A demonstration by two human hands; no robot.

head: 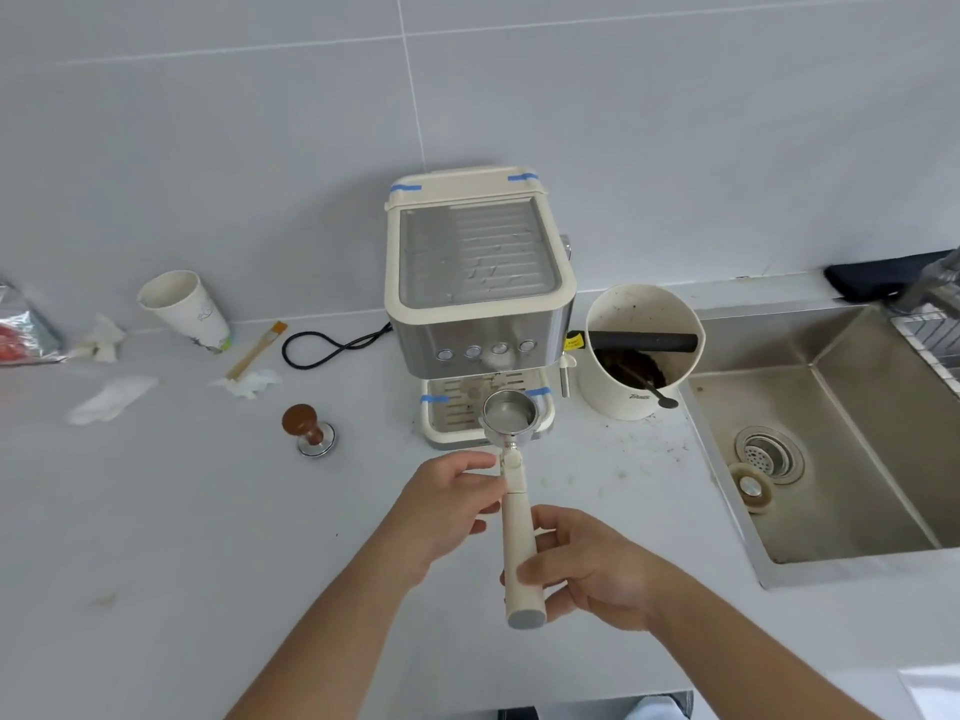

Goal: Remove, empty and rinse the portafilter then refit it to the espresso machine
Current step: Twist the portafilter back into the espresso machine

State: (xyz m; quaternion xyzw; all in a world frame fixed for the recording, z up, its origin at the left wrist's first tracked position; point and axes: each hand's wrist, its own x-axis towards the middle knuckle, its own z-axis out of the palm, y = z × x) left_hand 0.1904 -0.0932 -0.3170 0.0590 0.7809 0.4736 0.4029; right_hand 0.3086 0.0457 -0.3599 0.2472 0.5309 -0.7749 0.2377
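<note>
The portafilter (510,415) has a steel basket that looks empty and shiny, and a long cream handle pointing toward me. It hovers in front of the espresso machine (478,288), just above the drip tray (457,413). My right hand (587,569) grips the lower part of the handle. My left hand (452,501) touches the handle's upper part near the neck with its fingertips.
A cream knock box (613,402) with coffee grounds stands right of the machine, a spoon leaning on it. The steel sink (831,433) lies further right. A tamper (309,428), paper cup (184,309), brush (257,350), black cord and crumpled tissues sit to the left.
</note>
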